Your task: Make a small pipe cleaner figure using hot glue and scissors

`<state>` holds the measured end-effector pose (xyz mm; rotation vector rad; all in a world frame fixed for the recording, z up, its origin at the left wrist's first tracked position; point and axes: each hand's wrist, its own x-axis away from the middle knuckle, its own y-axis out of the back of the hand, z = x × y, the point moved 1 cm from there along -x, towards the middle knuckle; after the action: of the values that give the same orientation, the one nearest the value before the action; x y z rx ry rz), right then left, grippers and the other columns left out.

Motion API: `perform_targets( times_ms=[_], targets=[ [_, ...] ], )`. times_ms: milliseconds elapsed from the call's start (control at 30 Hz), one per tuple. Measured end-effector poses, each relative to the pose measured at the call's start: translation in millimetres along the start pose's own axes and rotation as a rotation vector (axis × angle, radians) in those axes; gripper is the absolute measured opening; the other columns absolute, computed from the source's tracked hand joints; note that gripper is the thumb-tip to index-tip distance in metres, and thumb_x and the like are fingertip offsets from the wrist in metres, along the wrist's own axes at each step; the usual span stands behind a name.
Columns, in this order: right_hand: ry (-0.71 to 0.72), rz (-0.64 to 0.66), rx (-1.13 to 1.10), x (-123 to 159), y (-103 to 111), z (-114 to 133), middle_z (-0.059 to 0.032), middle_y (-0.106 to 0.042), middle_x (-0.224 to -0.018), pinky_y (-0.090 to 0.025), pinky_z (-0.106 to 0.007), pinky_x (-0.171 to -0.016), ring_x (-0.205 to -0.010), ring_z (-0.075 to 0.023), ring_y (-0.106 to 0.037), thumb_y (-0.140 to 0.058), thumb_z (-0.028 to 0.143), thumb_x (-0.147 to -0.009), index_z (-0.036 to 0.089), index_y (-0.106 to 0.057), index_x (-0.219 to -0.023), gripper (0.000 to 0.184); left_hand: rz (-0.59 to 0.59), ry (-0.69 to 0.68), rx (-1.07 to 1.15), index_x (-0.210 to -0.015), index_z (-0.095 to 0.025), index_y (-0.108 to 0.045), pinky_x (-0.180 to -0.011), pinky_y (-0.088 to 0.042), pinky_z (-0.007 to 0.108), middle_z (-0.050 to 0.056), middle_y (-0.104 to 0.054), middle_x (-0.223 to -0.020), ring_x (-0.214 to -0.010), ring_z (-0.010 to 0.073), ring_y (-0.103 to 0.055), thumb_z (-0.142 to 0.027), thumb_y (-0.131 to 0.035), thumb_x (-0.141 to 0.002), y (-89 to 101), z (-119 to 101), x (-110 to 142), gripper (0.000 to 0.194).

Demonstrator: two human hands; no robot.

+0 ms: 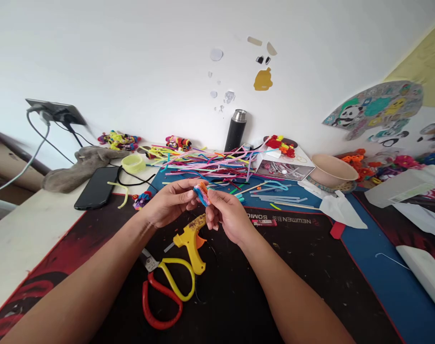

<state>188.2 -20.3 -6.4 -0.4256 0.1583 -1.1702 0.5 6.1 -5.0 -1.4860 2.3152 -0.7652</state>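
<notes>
Between my two hands is a small bundle of fuzzy pipe cleaners in blue, pink and orange, raised above the dark mat. My left hand pinches its left side with thumb and fingers. On the other side, my right hand grips it with thumb and curled fingers; part of the bundle is hidden by the fingertips. Just below my hands lies a yellow hot glue gun with an orange trigger. Scissors with one red and one yellow handle rest nearer to me, left of the glue gun.
Many loose pipe cleaners are heaped at the back. A black thermos stands by the wall. Leftward are a phone and a roll of tape; rightward, a box, a beige bowl and glue sticks.
</notes>
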Motion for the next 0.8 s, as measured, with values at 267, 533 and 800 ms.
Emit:
perform_targets(
  times_ms=[267,533,800],
  targets=[
    [-0.02,0.003,0.042,0.5,-1.4,-3.2,0.0034,-0.065,-0.056,-0.034,-0.019,-0.037,-0.041,-0.0111,-0.059,-0.081,0.073,-0.083,0.02,-0.064,-0.082,0.056,-0.01,-0.049,-0.029,-0.096,-0.013,-0.087,-0.058,-0.048,0.019,0.005,-0.075,-0.083,-0.064,0.0095,-0.059,-0.028,-0.105,-0.068,-0.6,1.8,-1.0,0.036],
    [0.078,-0.033,0.187,1.1,-3.5,-0.5,0.0047,-0.067,-0.062,-0.036,-0.02,-0.038,-0.043,-0.0116,-0.062,-0.08,0.066,-0.088,0.019,-0.072,-0.104,0.05,-0.106,-0.087,-0.016,-0.091,-0.013,-0.086,-0.054,-0.047,0.018,0.004,-0.074,-0.077,-0.062,0.0096,-0.06,-0.03,-0.107,-0.063,-2.8,-0.2,-2.5,0.039],
    [0.125,-0.048,0.266,1.7,-4.3,2.0,0.0058,-0.062,-0.053,-0.036,-0.022,-0.039,-0.041,-0.012,-0.057,-0.078,0.064,-0.09,0.018,-0.076,-0.104,0.048,-0.106,-0.067,-0.024,-0.088,-0.013,-0.085,-0.05,-0.051,0.016,0.002,-0.072,-0.071,-0.056,0.0089,-0.062,-0.031,-0.107,-0.063,-3.7,0.8,-3.4,0.038]
  ],
)
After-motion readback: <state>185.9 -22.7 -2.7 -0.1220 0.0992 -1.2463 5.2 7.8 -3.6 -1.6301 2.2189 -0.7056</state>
